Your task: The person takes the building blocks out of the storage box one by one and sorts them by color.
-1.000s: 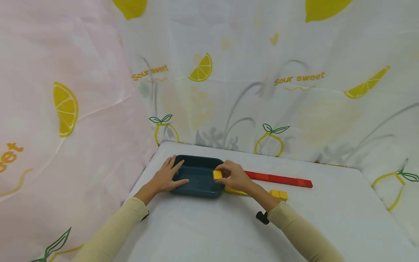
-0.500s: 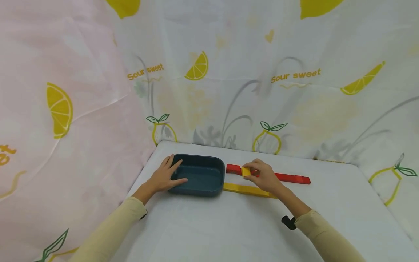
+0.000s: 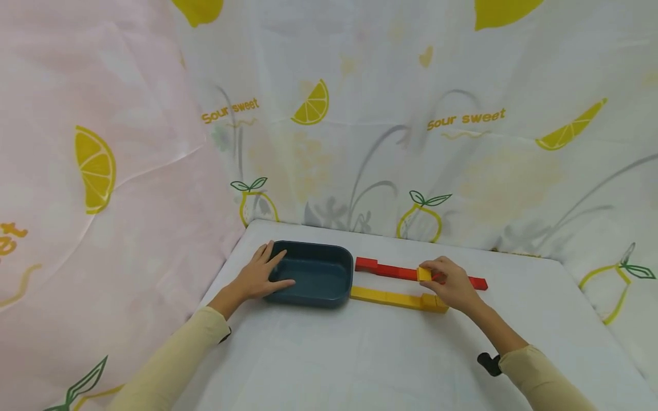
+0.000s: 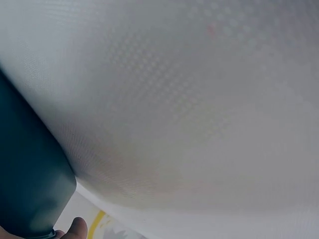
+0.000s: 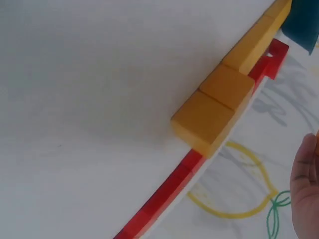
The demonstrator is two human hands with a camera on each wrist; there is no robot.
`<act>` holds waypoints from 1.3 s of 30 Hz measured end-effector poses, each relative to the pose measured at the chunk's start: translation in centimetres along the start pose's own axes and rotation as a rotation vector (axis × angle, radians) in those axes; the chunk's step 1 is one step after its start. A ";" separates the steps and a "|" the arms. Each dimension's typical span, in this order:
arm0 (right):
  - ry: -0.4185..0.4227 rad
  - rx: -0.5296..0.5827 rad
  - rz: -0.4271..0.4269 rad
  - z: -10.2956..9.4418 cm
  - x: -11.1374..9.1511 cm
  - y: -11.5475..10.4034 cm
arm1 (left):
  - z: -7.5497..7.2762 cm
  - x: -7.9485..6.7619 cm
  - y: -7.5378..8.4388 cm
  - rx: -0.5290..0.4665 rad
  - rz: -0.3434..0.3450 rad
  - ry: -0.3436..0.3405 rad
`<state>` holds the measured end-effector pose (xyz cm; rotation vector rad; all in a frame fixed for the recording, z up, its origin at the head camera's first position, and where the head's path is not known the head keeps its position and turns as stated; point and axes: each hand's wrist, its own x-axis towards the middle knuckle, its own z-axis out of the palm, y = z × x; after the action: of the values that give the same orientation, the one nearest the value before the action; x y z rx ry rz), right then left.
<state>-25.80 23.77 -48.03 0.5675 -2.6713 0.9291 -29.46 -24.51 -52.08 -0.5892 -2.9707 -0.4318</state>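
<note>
My right hand [image 3: 454, 287] pinches a yellow block [image 3: 424, 274] between thumb and fingers, overlapping the red row of blocks [image 3: 393, 270] in the head view. Just in front of it runs a yellow row of blocks [image 3: 385, 297], and two thicker yellow cubes [image 5: 212, 104] sit at its right end. In the right wrist view only part of the right hand [image 5: 305, 184] shows, at the right edge. With fingers spread, my left hand [image 3: 254, 279] rests on the left rim of a dark blue rectangular dish [image 3: 313, 279].
Both rows stretch rightward from beside the dish on a white-covered table [image 3: 329, 354]. A taller red block [image 3: 366, 264] stands at the red row's left end. Lemon-printed cloth [image 3: 349, 160] hangs behind and to the left.
My right hand has carried the yellow block from over the dish's right side rightward along the red row. The left hand has stayed on the dish; the head view has shifted slightly.
</note>
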 end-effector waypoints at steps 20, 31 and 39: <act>0.023 -0.117 0.110 -2.7 -5.0 6.2 | -0.1 -0.1 0.1 -0.020 -0.008 0.005; -0.188 -0.099 0.251 -2.5 -5.8 7.7 | -0.2 0.5 -0.1 -0.004 0.002 -0.009; -0.252 -0.133 0.237 -2.3 -5.6 7.6 | -0.1 0.3 -0.1 -0.002 -0.003 -0.005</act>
<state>-23.88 32.25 -52.39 0.3647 -3.0515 0.7732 -29.72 -24.48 -52.00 -0.5866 -2.9763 -0.4348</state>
